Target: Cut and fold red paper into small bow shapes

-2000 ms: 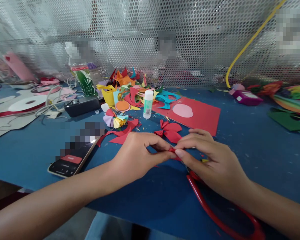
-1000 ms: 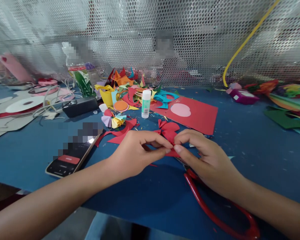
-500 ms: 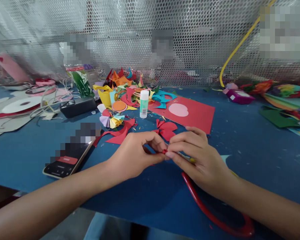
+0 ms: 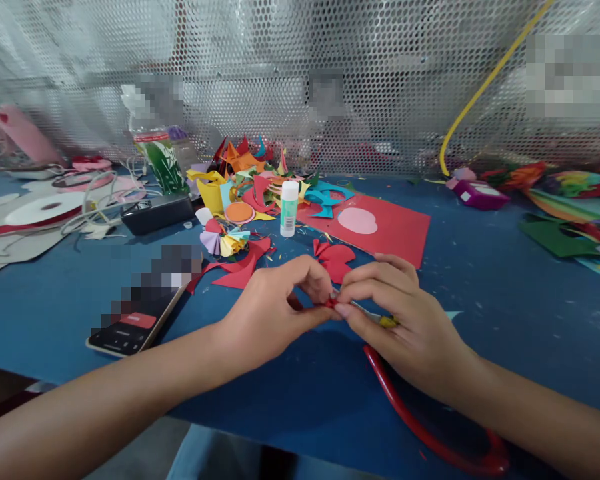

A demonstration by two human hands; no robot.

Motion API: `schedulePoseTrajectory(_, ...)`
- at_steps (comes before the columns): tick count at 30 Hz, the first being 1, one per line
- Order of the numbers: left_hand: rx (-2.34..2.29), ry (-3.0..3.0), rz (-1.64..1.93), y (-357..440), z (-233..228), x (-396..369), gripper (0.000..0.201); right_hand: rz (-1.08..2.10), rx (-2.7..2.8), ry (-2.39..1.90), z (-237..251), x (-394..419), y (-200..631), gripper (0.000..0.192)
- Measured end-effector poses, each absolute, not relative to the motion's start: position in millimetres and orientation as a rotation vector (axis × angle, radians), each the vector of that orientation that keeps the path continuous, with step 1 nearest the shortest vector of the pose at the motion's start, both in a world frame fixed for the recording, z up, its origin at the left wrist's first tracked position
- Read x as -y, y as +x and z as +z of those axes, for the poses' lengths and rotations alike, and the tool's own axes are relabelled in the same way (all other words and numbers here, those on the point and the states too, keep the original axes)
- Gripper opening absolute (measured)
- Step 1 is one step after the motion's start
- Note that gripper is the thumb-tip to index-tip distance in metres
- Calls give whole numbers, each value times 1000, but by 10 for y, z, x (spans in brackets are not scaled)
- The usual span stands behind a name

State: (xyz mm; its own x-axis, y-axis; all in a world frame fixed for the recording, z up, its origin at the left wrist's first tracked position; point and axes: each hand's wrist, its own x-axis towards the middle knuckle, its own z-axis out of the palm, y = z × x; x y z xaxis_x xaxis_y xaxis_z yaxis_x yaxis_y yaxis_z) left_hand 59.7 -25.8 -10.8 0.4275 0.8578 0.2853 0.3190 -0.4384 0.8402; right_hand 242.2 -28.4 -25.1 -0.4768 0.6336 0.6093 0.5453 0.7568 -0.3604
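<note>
A small piece of red paper (image 4: 331,303) is pinched between the fingertips of both hands, above the blue table. My left hand (image 4: 273,310) grips it by thumb and index finger from the left. From the other side my right hand (image 4: 405,317) pinches it with thumb and fingers. Under the right palm runs a thin stick-like tool with a yellow part (image 4: 388,321); its tip is hidden. Red paper petals (image 4: 335,260) lie just beyond the fingertips. Below the right hand shows a red scissors-like handle loop (image 4: 395,400), the rest covered.
Behind the hands stand a glue stick (image 4: 289,210) and a red sheet (image 4: 405,230) bearing a pink oval. A folded paper flower (image 4: 223,239) and a phone (image 4: 145,310) are on the left. Paper scraps (image 4: 245,163) pile up before a perforated metal panel (image 4: 380,80).
Both hands shift very slightly, and a bit more of the red paper and the yellow part shows. The things on the table stay in place.
</note>
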Motion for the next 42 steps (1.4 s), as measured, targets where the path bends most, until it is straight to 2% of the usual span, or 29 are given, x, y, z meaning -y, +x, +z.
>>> schedulePoseTrajectory(3,-986,1961,995,609,-120,279,23,189,2197,-875,-238,297,2419,7)
schedulePoseTrajectory(7,-980,1986,1042,612,-129,285,18,162,2175,-864,-240,306,2422,5)
schedulePoseTrajectory(8,-973,1987,1064,609,-128,281,17,148,2155,-865,-250,306,2421,9)
schedulePoseTrajectory(11,-966,1979,1154,591,-116,262,19,169,2097,-865,-302,293,2417,39)
schedulePoseTrajectory(13,-971,1977,1205,576,-106,250,22,252,2089,-870,-336,278,2417,48)
schedulePoseTrajectory(16,-961,1989,1261,556,-96,238,23,370,2053,-912,-353,260,2425,37)
schedulePoseTrajectory(20,-915,2033,1261,538,-93,229,15,401,1994,-908,-338,255,2439,19)
schedulePoseTrajectory(26,-843,2161,1162,539,-67,212,5,374,2007,-870,-319,251,2453,13)
schedulePoseTrajectory(35,-811,2160,1131,539,-86,230,18,282,2042,-815,-269,265,2456,15)
schedulePoseTrajectory(42,-862,2154,1102,541,-91,258,38,252,2031,-828,-278,256,2465,13)
